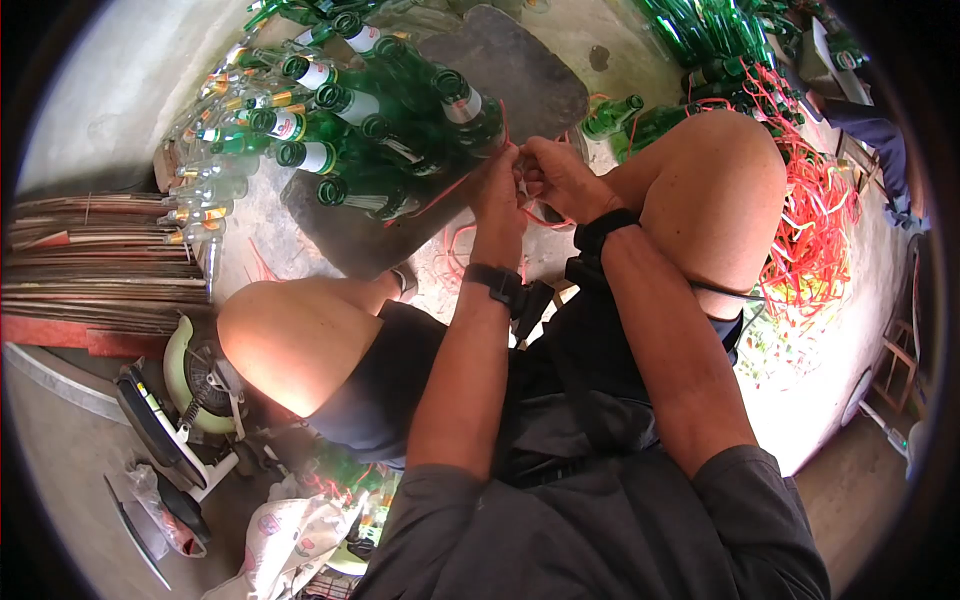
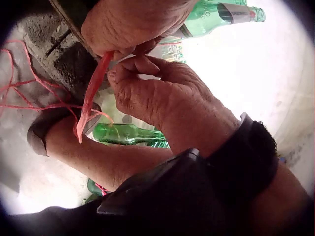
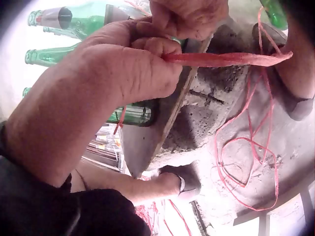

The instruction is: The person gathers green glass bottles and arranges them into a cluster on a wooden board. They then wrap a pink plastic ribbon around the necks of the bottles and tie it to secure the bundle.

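Green bottles (image 1: 395,135) stand grouped on a dark slab (image 1: 335,235), a red strip (image 1: 440,195) running low along their near side. At the group's right edge, the left hand (image 1: 498,190) grips the strip; its flat tail (image 2: 91,93) hangs out of the curled fingers of the left hand (image 2: 135,24) in the left wrist view. The right hand (image 1: 568,182) meets it, thumb and fingers pinched on the strip, the pinched part mostly hidden. In the right wrist view the left hand (image 3: 133,69) lies below the right hand (image 3: 189,17), fingertips close together.
Clear bottles (image 1: 215,190) line the left wall above stacked wooden strips (image 1: 100,265). Loose green bottles (image 1: 612,118) lie beyond the right knee, and a red strip heap (image 1: 810,220) lies to the right. More loose strip (image 3: 246,142) trails over the floor.
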The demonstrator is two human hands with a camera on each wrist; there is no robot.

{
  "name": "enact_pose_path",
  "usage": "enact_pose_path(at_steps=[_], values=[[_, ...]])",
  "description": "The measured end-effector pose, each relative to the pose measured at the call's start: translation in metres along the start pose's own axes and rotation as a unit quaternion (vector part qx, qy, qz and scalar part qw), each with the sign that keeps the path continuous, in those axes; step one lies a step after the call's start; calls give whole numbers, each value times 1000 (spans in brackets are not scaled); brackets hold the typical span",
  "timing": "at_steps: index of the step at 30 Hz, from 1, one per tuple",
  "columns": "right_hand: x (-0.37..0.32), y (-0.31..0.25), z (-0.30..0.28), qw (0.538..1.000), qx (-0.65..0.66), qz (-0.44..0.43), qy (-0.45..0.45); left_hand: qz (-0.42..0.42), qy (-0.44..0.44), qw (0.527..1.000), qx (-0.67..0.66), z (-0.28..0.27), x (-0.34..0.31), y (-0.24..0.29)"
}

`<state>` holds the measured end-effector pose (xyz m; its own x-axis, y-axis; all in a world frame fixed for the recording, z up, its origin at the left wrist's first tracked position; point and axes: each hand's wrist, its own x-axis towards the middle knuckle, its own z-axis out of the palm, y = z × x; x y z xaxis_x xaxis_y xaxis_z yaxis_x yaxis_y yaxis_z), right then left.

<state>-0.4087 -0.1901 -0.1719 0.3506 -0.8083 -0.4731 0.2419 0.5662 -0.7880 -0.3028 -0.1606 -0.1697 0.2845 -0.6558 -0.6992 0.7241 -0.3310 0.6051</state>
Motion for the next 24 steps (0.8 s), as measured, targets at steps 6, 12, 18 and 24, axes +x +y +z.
enact_pose_path(at_steps=[6,12,18,24], values=[[-5,-15,7,999,20,27,23,-5,-3,1000,5,-1,3,0],[4,-10,5,977,-177,-116,-9,-3,-29,999,38,-3,-14,14],[13,-14,12,974,-202,-97,40,25,-22,998,54,1,-26,24],[23,-14,22,989,63,56,126,16,-40,998,53,-8,-25,29]])
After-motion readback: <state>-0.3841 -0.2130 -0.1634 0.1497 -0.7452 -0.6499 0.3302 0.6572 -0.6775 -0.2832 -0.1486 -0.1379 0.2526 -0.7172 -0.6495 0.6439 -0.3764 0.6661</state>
